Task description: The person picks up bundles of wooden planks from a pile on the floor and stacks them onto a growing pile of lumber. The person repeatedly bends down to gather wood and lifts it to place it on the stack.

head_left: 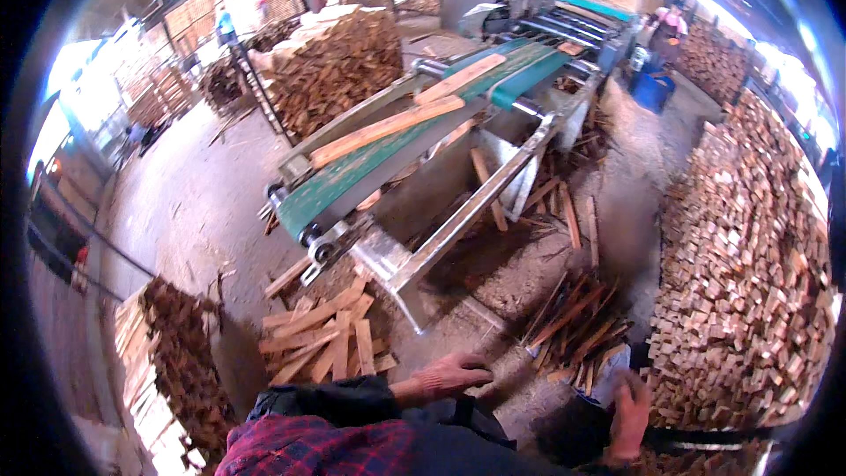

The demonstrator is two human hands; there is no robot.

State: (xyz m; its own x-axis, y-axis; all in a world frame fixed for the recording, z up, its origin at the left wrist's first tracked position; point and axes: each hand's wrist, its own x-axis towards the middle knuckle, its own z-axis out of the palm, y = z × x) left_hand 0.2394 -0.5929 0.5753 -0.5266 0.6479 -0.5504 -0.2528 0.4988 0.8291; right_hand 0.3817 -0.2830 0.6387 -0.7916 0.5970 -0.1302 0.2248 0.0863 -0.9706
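Observation:
My left hand (449, 375) reaches out low in the middle, in front of my dark-clothed lap; its fingers are loosely stretched and nothing shows in them. My right hand (629, 416) is at the lower right, its fingers slightly bent and apart, holding nothing that I can see. Next to it is a pale blue-white piece (610, 375), too blurred to name. Just beyond lies a bundle of thin wood strips (577, 328). Ahead stands a conveyor with a green belt (330, 185), carrying wooden boards (388, 130).
A loose heap of short boards (326, 335) lies left of my left hand. A tall stack of wood blocks (749, 273) rises on the right, another stack (181, 370) at the lower left. A metal frame (467, 225) juts toward me. Far right, a person (668, 31) stands by a blue bin (652, 91).

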